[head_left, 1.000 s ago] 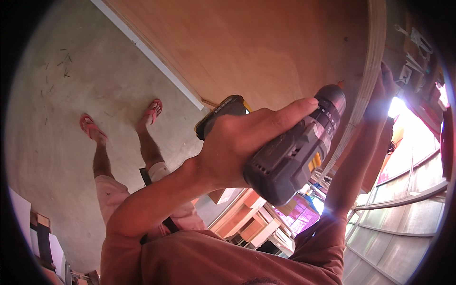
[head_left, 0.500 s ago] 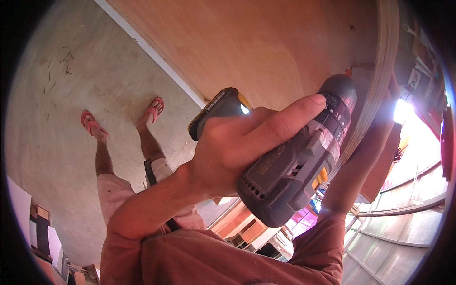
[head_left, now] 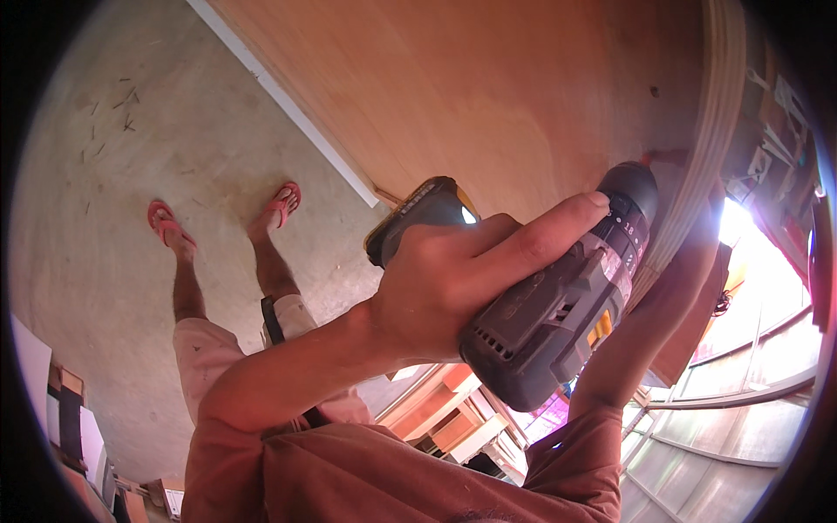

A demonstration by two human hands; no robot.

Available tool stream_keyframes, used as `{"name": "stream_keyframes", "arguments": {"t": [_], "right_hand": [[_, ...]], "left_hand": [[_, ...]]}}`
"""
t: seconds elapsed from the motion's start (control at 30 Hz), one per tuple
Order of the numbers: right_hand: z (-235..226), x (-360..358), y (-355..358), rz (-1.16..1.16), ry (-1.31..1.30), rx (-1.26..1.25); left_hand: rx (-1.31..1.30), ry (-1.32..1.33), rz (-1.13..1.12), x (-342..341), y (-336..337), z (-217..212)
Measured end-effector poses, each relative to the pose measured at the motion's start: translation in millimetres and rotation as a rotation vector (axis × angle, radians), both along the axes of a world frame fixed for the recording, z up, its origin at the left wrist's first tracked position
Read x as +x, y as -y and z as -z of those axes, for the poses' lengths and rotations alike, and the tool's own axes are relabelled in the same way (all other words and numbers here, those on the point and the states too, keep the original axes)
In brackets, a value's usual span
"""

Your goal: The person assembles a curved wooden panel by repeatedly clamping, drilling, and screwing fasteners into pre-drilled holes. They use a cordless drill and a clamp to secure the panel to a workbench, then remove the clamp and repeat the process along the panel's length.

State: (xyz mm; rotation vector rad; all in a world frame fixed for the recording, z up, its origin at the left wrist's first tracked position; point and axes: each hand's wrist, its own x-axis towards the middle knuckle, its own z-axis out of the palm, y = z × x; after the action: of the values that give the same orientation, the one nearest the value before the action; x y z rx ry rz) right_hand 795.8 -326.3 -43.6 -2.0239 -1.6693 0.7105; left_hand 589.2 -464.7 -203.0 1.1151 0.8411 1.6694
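My left hand (head_left: 436, 279) is closed around the handle of a dark grey cordless drill (head_left: 545, 318) with yellow accents. One finger stretches along its body toward the black collar. The battery (head_left: 418, 209) shows beyond the knuckles. A small reddish tip at the drill's nose is close to the face of a large brown plywood panel (head_left: 488, 105); whether they touch, I cannot tell. My right arm (head_left: 649, 327) reaches up along the panel's layered edge (head_left: 719, 105), and the fingers of that hand are hidden behind it.
A small dark hole or knot (head_left: 655, 91) marks the panel. Concrete floor (head_left: 96, 235) with scattered slivers lies left, where my feet stand in red flip-flops (head_left: 164, 222). Wooden pieces (head_left: 445, 414) lie below the drill. Bright light and a framed translucent wall (head_left: 741, 427) are at right.
The drill, my left hand and the panel appear slightly lower and farther right in the picture. My left hand's grip on the drill looks the same.
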Motion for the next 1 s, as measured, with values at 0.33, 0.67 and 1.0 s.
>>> {"name": "stream_keyframes", "arguments": {"t": [0.33,0.67,1.0], "right_hand": [[2.8,6.9,-9.3,-0.109,0.225,0.128],[7.8,31.6,-21.9,-0.106,0.277,0.147],[14.3,5.5,-27.2,-0.103,0.509,0.428]], "left_hand": [[-0.024,0.152,-0.032,2.5,-1.1,-4.0],[-0.147,0.167,0.170,3.0,-0.6,-3.3],[-0.129,0.268,0.064,-16.6,36.9,-6.6]]}}
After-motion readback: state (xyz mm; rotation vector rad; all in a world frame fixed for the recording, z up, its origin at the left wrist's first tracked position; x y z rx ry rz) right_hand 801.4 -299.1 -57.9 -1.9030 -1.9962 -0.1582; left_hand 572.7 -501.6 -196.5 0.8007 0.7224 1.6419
